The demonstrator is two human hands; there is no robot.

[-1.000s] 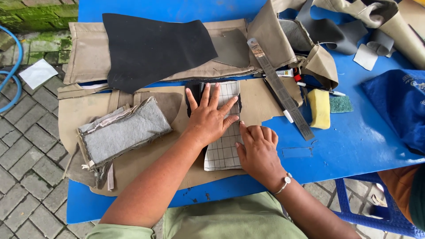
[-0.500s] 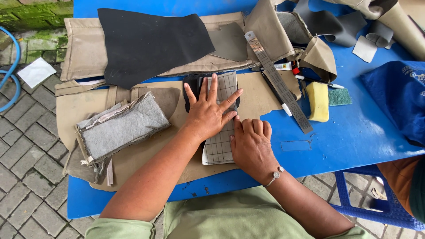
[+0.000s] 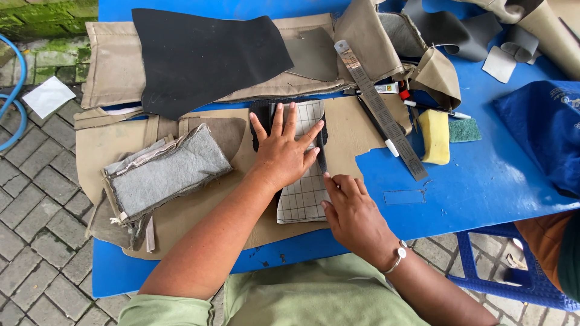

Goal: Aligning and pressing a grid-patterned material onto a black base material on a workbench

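Blue work table (image 3: 483, 181) stands over grey paving bricks (image 3: 36, 199), with a mossy kerb at the far left and a blue hose (image 3: 12, 90) beside it. Tan fabric sheets (image 3: 356, 130) cover most of the table's left and centre.

Left hand (image 3: 284, 151): laid flat, palm down, fingers spread, pressing on the checked pattern piece (image 3: 302, 196). It grips nothing. The fingertips reach the far end of the piece, where a dark material edge (image 3: 260, 115) shows under it.

Right hand (image 3: 353, 214): positioned at the right edge of the checked pattern piece, near side. Fingers are curled and touch the edge of the piece; a thin dark strip (image 3: 322, 158) runs from the fingertips away along that edge. Whether the fingers pinch this strip cannot be told. A metal bracelet (image 3: 396, 256) sits on the wrist.

Checked pattern piece: white with a dark grid, lying flat on the tan fabric at the table's centre, long axis running near to far, partly covered by the left hand.

Surrounding items:
- Stack of grey felt pieces (image 3: 163, 172), left of the left hand, tilted.
- Black sheet (image 3: 205, 54), far side, on tan fabric.
- Steel ruler (image 3: 380, 108), right of the hands, lying diagonally.
- Pens (image 3: 377, 127) beside and under the ruler.
- Yellow sponge (image 3: 435, 136) and green scouring pad (image 3: 464, 130), right of the ruler, touching each other.
- Dark blue cloth (image 3: 544, 133), far right edge.
- Blue plastic stool (image 3: 501, 271), near right, below table level.
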